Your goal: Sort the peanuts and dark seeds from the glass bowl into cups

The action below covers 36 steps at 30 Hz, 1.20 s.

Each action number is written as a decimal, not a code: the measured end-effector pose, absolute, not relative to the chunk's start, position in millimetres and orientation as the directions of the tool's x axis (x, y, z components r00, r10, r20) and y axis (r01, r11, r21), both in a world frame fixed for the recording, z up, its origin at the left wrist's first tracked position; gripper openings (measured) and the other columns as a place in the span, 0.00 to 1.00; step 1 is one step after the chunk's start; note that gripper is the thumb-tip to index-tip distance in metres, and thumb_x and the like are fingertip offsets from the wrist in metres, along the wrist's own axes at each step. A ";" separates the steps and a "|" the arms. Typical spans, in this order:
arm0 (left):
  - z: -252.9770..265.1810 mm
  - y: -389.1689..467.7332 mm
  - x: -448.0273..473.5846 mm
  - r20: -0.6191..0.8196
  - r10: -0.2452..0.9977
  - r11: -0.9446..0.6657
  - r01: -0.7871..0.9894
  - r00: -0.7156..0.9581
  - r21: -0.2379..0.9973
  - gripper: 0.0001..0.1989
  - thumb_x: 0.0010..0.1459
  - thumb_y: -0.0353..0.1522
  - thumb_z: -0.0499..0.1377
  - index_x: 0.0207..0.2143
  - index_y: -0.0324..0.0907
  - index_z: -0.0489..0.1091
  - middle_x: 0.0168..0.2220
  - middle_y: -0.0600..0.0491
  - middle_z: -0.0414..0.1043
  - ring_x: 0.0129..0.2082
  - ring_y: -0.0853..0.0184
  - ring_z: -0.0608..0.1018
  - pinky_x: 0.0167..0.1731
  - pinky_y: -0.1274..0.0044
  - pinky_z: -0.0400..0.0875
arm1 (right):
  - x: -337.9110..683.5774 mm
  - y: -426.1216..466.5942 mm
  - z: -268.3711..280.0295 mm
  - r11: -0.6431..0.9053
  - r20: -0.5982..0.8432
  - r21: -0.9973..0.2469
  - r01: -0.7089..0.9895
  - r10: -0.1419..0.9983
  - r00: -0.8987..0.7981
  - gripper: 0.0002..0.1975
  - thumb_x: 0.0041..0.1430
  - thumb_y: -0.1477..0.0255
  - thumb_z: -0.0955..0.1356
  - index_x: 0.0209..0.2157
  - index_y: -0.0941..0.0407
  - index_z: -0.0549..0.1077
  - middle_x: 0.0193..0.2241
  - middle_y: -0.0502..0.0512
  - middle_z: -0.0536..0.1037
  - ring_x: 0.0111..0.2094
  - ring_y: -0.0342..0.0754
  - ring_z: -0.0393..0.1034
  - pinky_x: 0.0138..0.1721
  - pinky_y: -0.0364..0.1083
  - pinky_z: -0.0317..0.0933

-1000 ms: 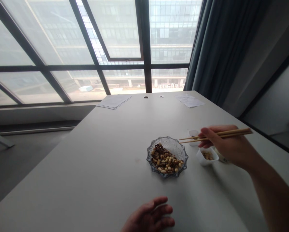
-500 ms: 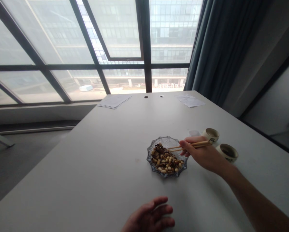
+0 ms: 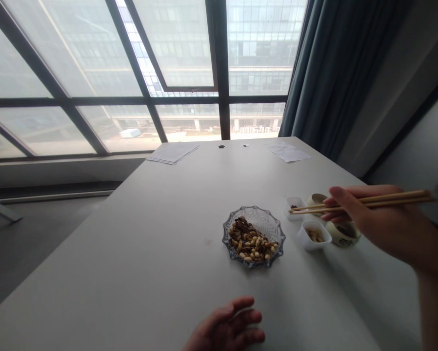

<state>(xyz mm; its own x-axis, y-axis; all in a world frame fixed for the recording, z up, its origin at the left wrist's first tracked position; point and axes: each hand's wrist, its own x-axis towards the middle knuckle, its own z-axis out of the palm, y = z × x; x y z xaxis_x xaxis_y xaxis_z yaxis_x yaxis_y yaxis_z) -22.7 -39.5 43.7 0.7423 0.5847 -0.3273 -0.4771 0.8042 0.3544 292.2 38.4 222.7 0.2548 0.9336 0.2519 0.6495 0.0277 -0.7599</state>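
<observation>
1. Chopsticks (image 3: 394, 197), a wooden pair, are clamped in the fingers of the right hand (image 3: 382, 226), well to the right of the glass bowl; their tips point toward the bowl.
2. Those tips reach over the far white cup (image 3: 295, 217), which sits just right of the bowl; whether they grip anything I cannot tell.
3. The glass bowl (image 3: 269, 223) stands on the bench (image 3: 149, 243) with pale nuts (image 3: 256, 243) and dark pieces (image 3: 244, 224) mixed inside, its far right part bare.
4. The near white cup (image 3: 312, 246), right of the bowl, holds light brown bits (image 3: 316, 235).
5. Two ceramic cups lie farther right of the bowl: a far one (image 3: 317, 199) and a near one (image 3: 345, 239), both partly hidden.
6. The left hand (image 3: 222, 327), on the near side of the bowl, is bare, its fingers slightly apart and curled.
7. Papers (image 3: 173, 153) lie well beyond the bowl.
</observation>
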 end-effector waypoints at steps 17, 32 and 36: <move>44.1 -40.4 -22.6 -0.348 0.588 0.803 -0.474 0.730 0.361 0.17 0.58 0.35 0.59 0.48 0.44 0.77 0.47 0.53 0.82 0.48 0.63 0.78 0.54 0.72 0.60 | 282.5 30.7 221.7 0.058 0.251 -0.746 0.663 0.947 0.199 0.22 0.60 0.51 0.69 0.34 0.56 0.82 0.24 0.58 0.83 0.25 0.55 0.80 0.23 0.45 0.75; 46.2 -38.9 -22.6 -0.343 0.583 0.807 -0.472 0.737 0.356 0.17 0.58 0.35 0.59 0.48 0.44 0.77 0.46 0.54 0.82 0.47 0.63 0.78 0.53 0.73 0.61 | 228.4 74.0 139.2 0.075 0.069 -0.935 0.347 0.997 -0.028 0.24 0.61 0.48 0.67 0.34 0.56 0.79 0.34 0.59 0.85 0.30 0.55 0.82 0.26 0.48 0.76; 46.6 -40.2 -22.1 -0.351 0.587 0.805 -0.480 0.730 0.348 0.17 0.57 0.35 0.59 0.48 0.44 0.77 0.46 0.54 0.82 0.47 0.63 0.78 0.53 0.73 0.61 | 225.5 75.5 137.8 0.057 0.070 -0.942 0.332 0.997 0.027 0.26 0.61 0.47 0.67 0.30 0.57 0.78 0.29 0.59 0.84 0.28 0.54 0.81 0.28 0.48 0.77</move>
